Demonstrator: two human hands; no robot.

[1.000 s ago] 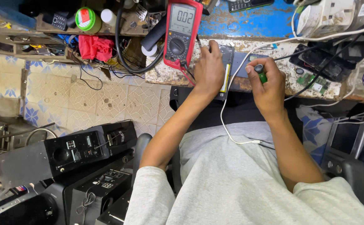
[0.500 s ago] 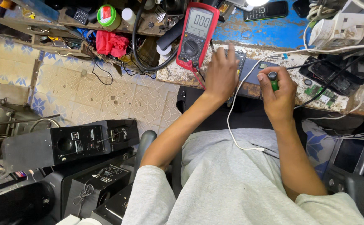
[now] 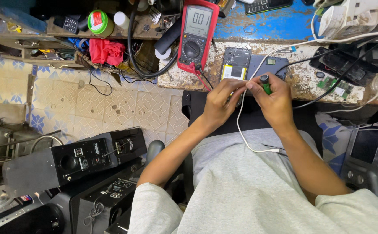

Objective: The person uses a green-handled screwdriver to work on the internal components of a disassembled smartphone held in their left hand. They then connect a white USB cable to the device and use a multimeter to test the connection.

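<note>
My right hand [image 3: 274, 100] is closed around a small green-handled screwdriver [image 3: 265, 85], its black cap pointing up. My left hand [image 3: 222, 100] sits right beside it, fingertips pinched at the tool's tip; what they hold is too small to tell. Both hands hover at the near edge of the worn workbench [image 3: 301, 80]. Just beyond them lies an opened phone [image 3: 235, 63] with its back off, and next to it a grey back cover [image 3: 267, 67]. A white cable [image 3: 242, 130] hangs down between my hands onto my lap.
A red multimeter [image 3: 196, 37] lies left of the phone with leads trailing. Circuit boards [image 3: 337, 89], a white power strip [image 3: 349, 17] and cables crowd the right side. Black speaker units [image 3: 74, 162] stand on the tiled floor [image 3: 111, 108] to my left. A red cloth [image 3: 106, 52] lies on a shelf.
My left hand has lifted off the opened phone and come back toward me, meeting the right hand at the screwdriver tip. The phone is now uncovered. The camera has shifted slightly.
</note>
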